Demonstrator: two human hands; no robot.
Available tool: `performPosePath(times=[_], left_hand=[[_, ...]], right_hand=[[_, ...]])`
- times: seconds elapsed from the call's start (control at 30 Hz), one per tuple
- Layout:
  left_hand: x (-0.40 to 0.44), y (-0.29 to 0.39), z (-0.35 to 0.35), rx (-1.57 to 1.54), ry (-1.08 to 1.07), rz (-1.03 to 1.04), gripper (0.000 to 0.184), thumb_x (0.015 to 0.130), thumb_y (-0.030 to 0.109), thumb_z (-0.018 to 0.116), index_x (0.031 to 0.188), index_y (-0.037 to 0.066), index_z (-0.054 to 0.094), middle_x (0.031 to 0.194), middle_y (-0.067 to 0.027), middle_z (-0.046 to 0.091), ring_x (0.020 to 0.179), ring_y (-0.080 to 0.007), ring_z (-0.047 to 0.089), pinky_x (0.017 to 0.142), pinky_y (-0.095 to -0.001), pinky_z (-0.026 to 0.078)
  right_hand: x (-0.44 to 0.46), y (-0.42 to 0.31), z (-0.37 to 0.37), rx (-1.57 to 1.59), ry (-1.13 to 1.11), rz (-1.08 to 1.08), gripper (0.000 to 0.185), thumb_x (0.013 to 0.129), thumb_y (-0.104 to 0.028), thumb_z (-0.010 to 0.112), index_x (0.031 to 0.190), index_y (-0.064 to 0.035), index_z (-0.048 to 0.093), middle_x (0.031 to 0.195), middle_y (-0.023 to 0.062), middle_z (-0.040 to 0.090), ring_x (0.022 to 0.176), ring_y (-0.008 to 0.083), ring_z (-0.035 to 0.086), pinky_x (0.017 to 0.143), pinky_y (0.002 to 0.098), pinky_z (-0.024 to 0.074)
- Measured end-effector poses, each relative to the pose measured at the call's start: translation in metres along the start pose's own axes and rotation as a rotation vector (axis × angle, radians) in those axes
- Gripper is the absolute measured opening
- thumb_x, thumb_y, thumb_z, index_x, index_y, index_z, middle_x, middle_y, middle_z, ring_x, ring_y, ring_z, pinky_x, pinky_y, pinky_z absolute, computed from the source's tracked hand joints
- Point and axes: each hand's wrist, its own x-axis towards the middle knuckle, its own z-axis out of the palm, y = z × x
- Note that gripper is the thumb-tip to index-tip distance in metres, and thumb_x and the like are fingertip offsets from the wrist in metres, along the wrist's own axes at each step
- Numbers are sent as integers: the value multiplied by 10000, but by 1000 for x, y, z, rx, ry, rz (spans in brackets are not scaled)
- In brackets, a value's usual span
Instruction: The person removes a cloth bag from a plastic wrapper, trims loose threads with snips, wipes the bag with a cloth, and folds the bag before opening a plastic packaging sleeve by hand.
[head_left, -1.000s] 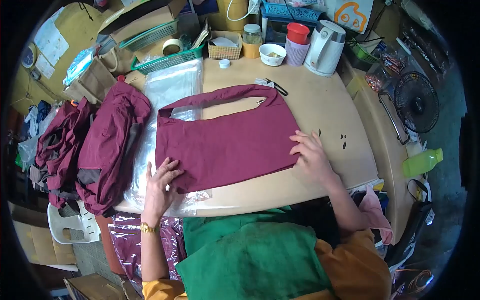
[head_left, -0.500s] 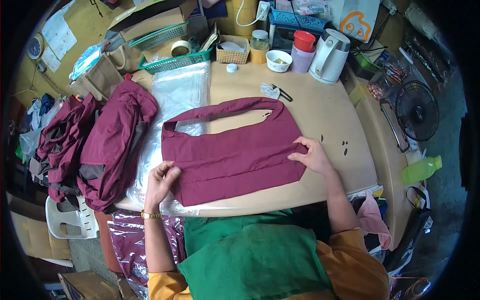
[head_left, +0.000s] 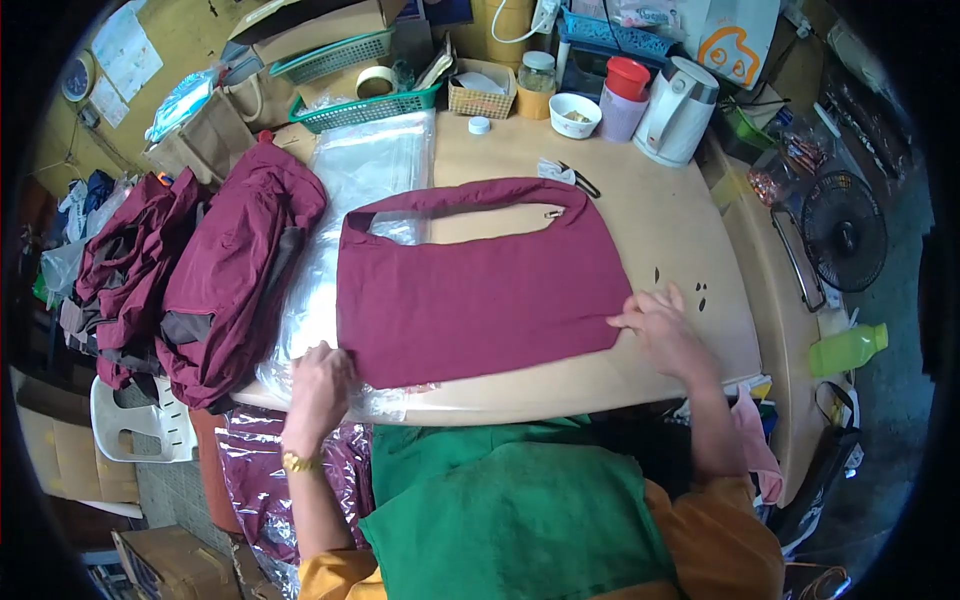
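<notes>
A maroon cloth shoulder bag (head_left: 480,295) lies flat on the table, its strap looped toward the far side and a small zipper pull at the strap's right base. My left hand (head_left: 320,390) is closed at the bag's lower left edge, fingertips partly hidden. At the lower right edge, my right hand (head_left: 662,328) pinches the fabric between thumb and fingers. Clear plastic bags (head_left: 375,160) lie in a flat stack, partly under the left side of the shoulder bag.
Maroon backpacks (head_left: 240,270) are piled to the left. Along the back stand a green basket (head_left: 365,110), a jar (head_left: 536,75), a white bowl (head_left: 575,116) and an electric kettle (head_left: 677,112). Black clips (head_left: 580,180) lie beyond the bag. A fan (head_left: 843,230) stands right.
The crosswise fold on the bag's front has been smoothed out, and its lower edge sits slightly farther from me. My right hand has turned palm down and shifted right.
</notes>
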Motion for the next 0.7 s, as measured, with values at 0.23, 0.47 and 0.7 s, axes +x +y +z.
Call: performPosePath(times=[0.23, 0.47, 0.7], left_hand=[[44, 123, -2, -18, 165, 56, 570, 908, 228, 615, 1428, 93, 424, 1509, -194, 343, 1432, -402, 252, 1148, -554, 197], [54, 95, 57, 148, 68, -84, 692, 934, 452, 547, 1507, 126, 338, 1585, -179, 227, 1464, -408, 180, 1164, -604, 92], [20, 101, 47, 117, -20, -95, 707, 907, 465, 586, 1488, 119, 380, 1571, -192, 257, 1446, -428, 219, 1150, -602, 163]], right_hand=[[59, -78, 19, 138, 182, 2, 578, 880, -325, 653, 1399, -131, 486, 1487, 174, 387, 1404, 359, 317, 1157, 592, 159], [66, -59, 81, -123, -19, 3, 742, 900, -565, 546, 1497, -168, 357, 1558, 224, 242, 1459, 412, 172, 1144, 644, 98], [36, -72, 68, -108, -108, -1, 767, 887, -569, 569, 1476, -115, 384, 1540, 244, 274, 1444, 422, 213, 1148, 620, 124]])
